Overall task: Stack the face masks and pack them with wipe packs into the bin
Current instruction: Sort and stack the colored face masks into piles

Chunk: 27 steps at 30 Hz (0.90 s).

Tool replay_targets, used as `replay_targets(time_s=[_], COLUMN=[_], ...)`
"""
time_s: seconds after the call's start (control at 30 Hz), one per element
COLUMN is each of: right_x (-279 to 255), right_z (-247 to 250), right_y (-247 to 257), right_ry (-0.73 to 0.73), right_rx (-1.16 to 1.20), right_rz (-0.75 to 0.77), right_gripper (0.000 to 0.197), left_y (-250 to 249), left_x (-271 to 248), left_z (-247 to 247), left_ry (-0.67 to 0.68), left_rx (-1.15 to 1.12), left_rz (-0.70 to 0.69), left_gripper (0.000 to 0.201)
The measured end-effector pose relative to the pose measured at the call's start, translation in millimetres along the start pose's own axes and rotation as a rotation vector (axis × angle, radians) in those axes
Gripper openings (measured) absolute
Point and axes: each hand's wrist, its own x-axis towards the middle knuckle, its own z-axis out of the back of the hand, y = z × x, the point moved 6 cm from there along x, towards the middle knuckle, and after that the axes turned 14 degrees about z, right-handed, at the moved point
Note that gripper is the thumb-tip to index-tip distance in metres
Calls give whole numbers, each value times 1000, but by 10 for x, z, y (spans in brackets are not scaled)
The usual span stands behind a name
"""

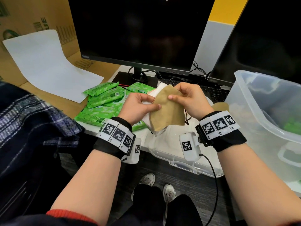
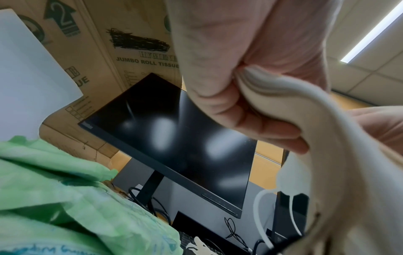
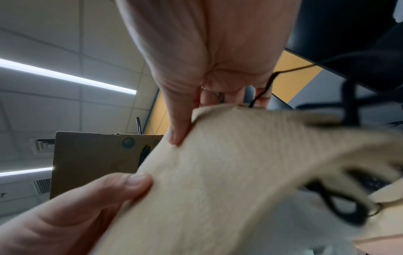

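Cardboard box [image 2: 139,51] behind the monitor is showing "JUMBO ROLL TISSUE" in dark green print, plus a big "2" inside an up-arrow [image 2: 60,19] near its top left. A scribbled-out black patch is sitting above the words. Green wipe packs' [image 1: 104,101] print is staying too small to read.

Wipe packs [image 1: 104,103] lie left of the held face masks [image 1: 166,110]; the bin [image 1: 267,115] stands right.
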Motion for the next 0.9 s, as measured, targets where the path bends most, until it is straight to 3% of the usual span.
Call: replay_targets(time_s=[0.2, 0.27, 0.37, 0.5, 0.7, 0.8, 0.9], right_x=[64, 61, 26, -40, -119, -165, -260], right_z=[0, -16, 68, 167, 168, 340, 600], right_y=[-21, -9, 89, 93, 14, -37, 34], right_ry=[66, 103, -33, -195, -115, -269, -625], right_rx=[-112, -183, -259, -161, -26, -145, -247], right_rz=[-38, -44, 13, 12, -30, -79, -70], right_gripper=[42, 30, 16, 24, 24, 18, 8], left_y=[-17, -30, -44, -23, -52, -18, 45], left_x=[-21, -30, -34, -12, -32, 17, 77], left_z=[-54, -79, -93, -89, -139, -48, 30], left_ry=[74, 105, 128, 120, 164, 59, -76], left_rx=[47, 63, 28, -58, -92, -116, -130], left_rz=[-21, -46, -86, -105, -127, -90, -41], left_gripper=[14, 19, 29, 42, 25, 25, 29])
